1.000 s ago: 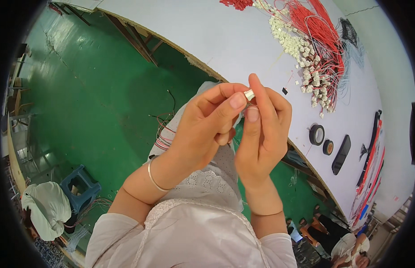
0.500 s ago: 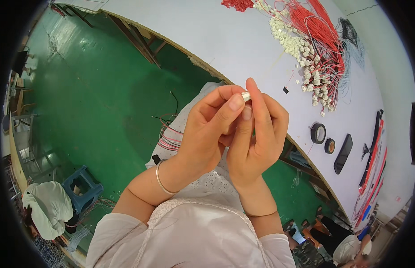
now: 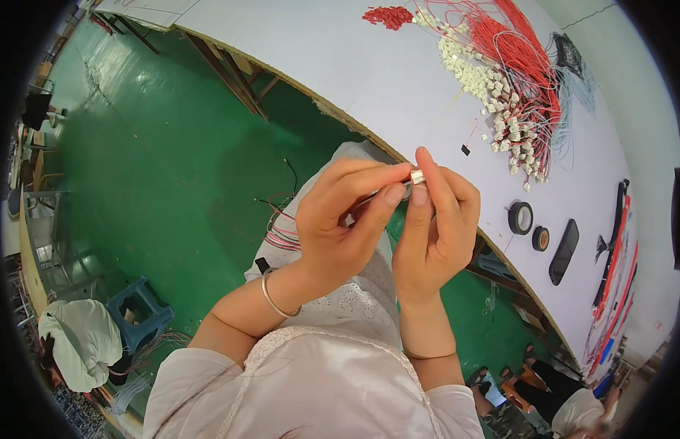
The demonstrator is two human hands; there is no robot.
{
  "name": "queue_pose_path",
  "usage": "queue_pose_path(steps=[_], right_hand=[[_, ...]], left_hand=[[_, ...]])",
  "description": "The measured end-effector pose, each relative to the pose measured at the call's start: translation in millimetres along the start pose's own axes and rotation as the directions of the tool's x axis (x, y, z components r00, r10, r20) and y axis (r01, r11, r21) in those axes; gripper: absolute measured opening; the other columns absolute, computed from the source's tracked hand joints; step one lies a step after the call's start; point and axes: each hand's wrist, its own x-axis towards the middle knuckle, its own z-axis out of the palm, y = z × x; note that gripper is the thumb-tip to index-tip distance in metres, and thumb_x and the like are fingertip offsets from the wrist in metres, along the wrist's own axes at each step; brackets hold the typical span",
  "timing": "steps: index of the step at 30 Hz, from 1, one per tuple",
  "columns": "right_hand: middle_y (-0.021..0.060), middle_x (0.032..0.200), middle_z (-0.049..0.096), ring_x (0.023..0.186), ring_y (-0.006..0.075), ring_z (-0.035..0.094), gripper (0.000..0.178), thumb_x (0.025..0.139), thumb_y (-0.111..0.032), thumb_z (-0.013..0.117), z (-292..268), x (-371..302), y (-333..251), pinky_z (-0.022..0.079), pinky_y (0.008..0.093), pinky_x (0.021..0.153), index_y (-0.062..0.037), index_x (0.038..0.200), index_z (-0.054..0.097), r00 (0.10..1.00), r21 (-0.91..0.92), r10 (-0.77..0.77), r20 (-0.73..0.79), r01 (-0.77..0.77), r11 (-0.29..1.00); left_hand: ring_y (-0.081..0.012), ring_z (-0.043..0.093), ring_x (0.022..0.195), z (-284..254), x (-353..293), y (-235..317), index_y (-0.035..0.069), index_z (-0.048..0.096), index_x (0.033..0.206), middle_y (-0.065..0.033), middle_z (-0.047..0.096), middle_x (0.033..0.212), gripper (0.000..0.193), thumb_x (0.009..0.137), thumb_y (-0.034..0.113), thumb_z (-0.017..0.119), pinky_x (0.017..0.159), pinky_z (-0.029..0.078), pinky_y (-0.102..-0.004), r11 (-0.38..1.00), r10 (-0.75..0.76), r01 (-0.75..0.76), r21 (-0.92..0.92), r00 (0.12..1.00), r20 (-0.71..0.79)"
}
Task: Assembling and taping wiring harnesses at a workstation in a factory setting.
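Note:
A small white plastic connector (image 3: pixel 417 176) is pinched between the thumb and index finger of my right hand (image 3: pixel 436 230), above the table edge. My left hand (image 3: pixel 338 219) is closed right beside it, thumb and index finger at the connector's left side. A thin wire runs between those left fingers towards the connector; its far end is hidden in the hand. On my lap lies a loose bundle of red, black and white wires (image 3: pixel 283 238), below and left of my hands.
On the white table (image 3: pixel 340 66) lie a heap of white connectors with red wires (image 3: pixel 512 110), red pieces (image 3: pixel 387 17), a black tape roll (image 3: pixel 521 218), a smaller roll (image 3: pixel 540 238) and a phone (image 3: pixel 564 252). A blue stool (image 3: pixel 139 314) stands at left; people sit at the lower corners.
Both hands have moved slightly right and nearer to me, with the connector between them. The left fingers have straightened, and more of the connector and a wire now show.

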Motion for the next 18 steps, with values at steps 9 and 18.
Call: queue_pose_path(steps=[9,18], right_hand=[[0.0095,0.107,0.060,0.093,0.0138,0.057,0.025,0.096,-0.003,0.054,-9,-3,1,0.047,0.0249,0.074,-0.0002,0.117,0.067,0.999,0.188,-0.038,-0.011,0.039,0.981],[0.0049,0.105,0.057,0.094,0.0106,0.055,0.035,0.101,-0.013,0.050,7,-42,-3,0.044,0.0228,0.075,0.0009,0.132,0.052,0.917,0.586,0.254,0.309,-0.394,0.708]], left_hand=[[-0.0010,0.040,0.059,-3,-3,14,0.004,0.069,0.110,0.0008,0.064,0.093,0.025,0.086,-0.002,0.069,0.048,0.031,-0.0174,0.985,-0.132,0.140,-0.098,0.988,0.080],[-0.0056,0.052,0.067,-22,7,30,-0.002,0.066,0.111,-0.0031,0.063,0.086,0.019,0.096,0.006,0.058,0.060,0.042,-0.0195,0.750,-0.523,0.551,-0.367,0.833,0.181]])
